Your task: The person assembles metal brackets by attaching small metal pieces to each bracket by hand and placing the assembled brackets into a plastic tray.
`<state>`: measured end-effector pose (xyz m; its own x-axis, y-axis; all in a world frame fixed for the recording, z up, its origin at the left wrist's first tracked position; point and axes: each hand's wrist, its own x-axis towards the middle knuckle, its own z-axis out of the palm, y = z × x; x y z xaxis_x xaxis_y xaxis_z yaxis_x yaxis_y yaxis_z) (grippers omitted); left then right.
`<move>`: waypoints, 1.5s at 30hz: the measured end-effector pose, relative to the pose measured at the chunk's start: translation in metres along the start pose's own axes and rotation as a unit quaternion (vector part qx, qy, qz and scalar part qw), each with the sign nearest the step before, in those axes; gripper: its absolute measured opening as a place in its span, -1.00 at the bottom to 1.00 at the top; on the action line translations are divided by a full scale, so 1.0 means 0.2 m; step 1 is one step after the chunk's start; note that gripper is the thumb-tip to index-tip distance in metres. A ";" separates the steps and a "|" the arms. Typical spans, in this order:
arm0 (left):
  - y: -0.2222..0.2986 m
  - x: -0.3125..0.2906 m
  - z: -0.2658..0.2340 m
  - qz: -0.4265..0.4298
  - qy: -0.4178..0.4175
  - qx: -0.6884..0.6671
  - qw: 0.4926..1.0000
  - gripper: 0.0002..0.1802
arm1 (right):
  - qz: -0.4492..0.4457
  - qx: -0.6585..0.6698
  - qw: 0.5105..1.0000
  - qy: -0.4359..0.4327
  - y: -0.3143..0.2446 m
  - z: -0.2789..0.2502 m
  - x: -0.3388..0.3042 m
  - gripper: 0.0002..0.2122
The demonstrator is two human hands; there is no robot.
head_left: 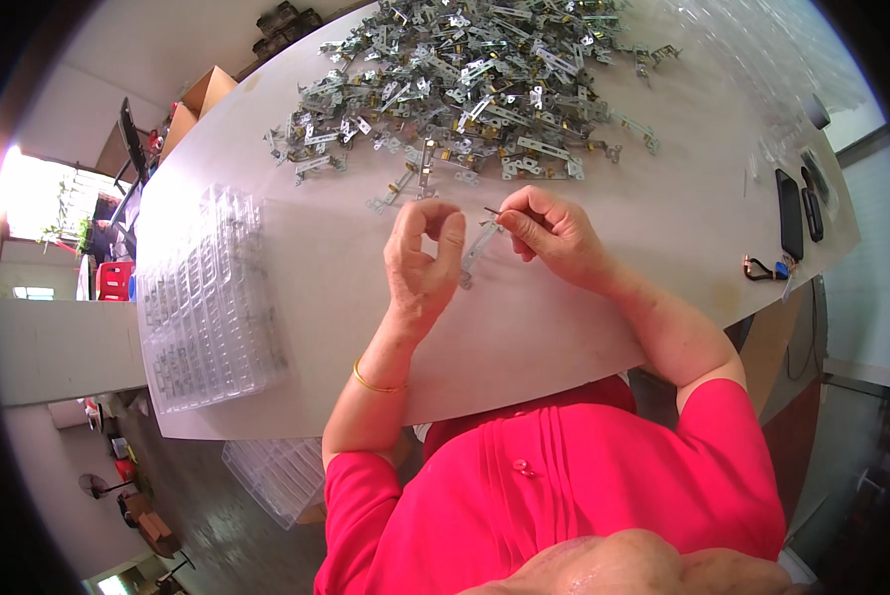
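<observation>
My right hand (554, 233) is closed in a pinch, and a thin dark pin-like piece (492, 210) sticks out from the thumb and forefinger. Just under those fingertips is a slim silver metal bracket (478, 250), lying at a slant between my hands; whether the fingers touch it cannot be made out. My left hand (423, 260) is curled with thumb and fingers brought together, and what they hold, if anything, is hidden. Directly beyond its knuckles is another metal bracket (426, 164) with brass-coloured parts. A large pile of similar brackets (465, 84) spreads over the far table.
Clear plastic trays (212, 297) with rows of compartments, some holding parts, stand on the white table's (554, 342) left side. More trays (276, 476) lie below the edge. At right are a black phone-like object (789, 213) and a blue-and-black small item (767, 268). Plastic wrapping (782, 59) covers the far right.
</observation>
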<state>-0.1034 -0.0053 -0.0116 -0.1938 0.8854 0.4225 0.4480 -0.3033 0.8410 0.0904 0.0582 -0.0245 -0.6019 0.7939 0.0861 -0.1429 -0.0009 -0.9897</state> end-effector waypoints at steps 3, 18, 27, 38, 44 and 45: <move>0.00 0.01 -0.02 -0.070 -0.012 -0.028 0.997 -0.90 | -0.017 -0.010 1.000 0.003 0.01 0.00 0.00 -0.86; 0.01 -0.01 0.02 -0.155 -0.083 -0.269 0.947 -0.88 | -0.032 -0.038 0.999 -0.015 -0.03 0.04 -0.04 -0.86; -0.09 0.01 0.01 -0.211 0.022 -0.327 0.921 -0.91 | -0.106 0.135 0.958 -0.231 -0.59 0.12 -0.14 -0.69; -0.13 -0.01 0.01 -0.198 -0.054 -0.299 0.932 -0.91 | -0.252 0.217 0.892 -0.307 -1.04 0.26 -0.34 -0.89; -0.12 0.01 0.01 -0.207 -0.055 -0.293 0.932 -0.87 | -0.244 0.223 0.914 -0.236 -1.15 0.29 -0.49 -0.88; -0.12 0.02 0.01 -0.211 -0.061 -0.288 0.932 -0.87 | -0.287 0.208 0.909 -0.217 -1.16 0.28 -0.51 -0.88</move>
<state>-0.1128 0.0065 -0.0305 -0.1305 0.9914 0.0006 -0.1945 -0.0262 0.9805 0.1397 -0.0565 0.2019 -0.5745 0.4208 0.7021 -0.7626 0.0364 -0.6458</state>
